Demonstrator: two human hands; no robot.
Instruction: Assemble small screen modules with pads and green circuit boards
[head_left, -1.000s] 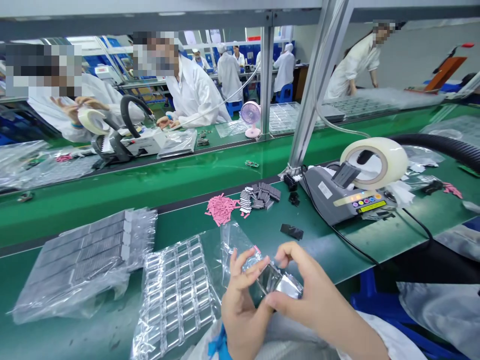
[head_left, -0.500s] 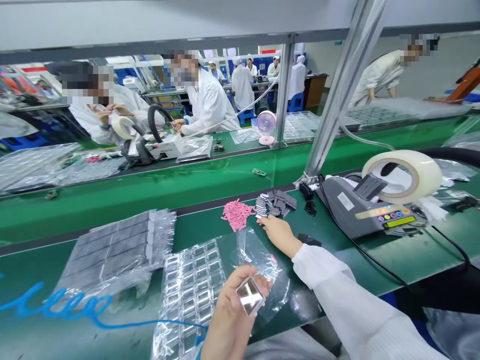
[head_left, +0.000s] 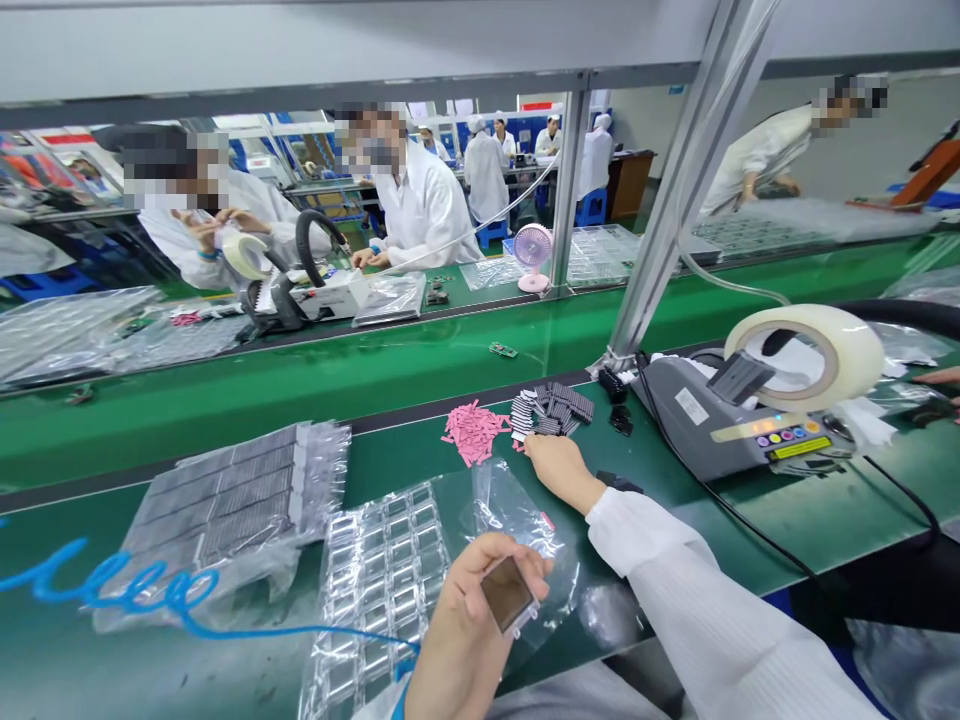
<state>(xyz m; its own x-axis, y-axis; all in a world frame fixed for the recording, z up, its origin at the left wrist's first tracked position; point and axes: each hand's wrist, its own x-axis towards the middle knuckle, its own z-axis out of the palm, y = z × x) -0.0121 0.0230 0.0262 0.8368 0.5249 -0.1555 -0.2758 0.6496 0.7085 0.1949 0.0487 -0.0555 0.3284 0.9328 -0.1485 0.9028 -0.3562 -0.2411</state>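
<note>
Panel (head_left: 507, 594) in left hand (head_left: 463, 615) | tray (head_left: 367, 570) alongside | right hand (head_left: 561, 468) at grey pieces (head_left: 568, 404), hold unclear | pink strips (head_left: 474, 432) adjacent

Panel (head_left: 507, 594) smooth, tray (head_left: 386, 568) clr. plast. w/ shine, sleeve (head_left: 701, 595) matt cloth.

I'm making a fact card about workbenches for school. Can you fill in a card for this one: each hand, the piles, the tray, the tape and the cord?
Left hand: holds a small square panel
Right hand: fingertips at the near edge of the grey strips; can't tell if it grips one
Piles: pink strips left of the grey ones
Tray: clear, left of the panel
Tape: big roll on a grey dispenser, far right
Cord: blue, coiled, running to the left wrist
</note>
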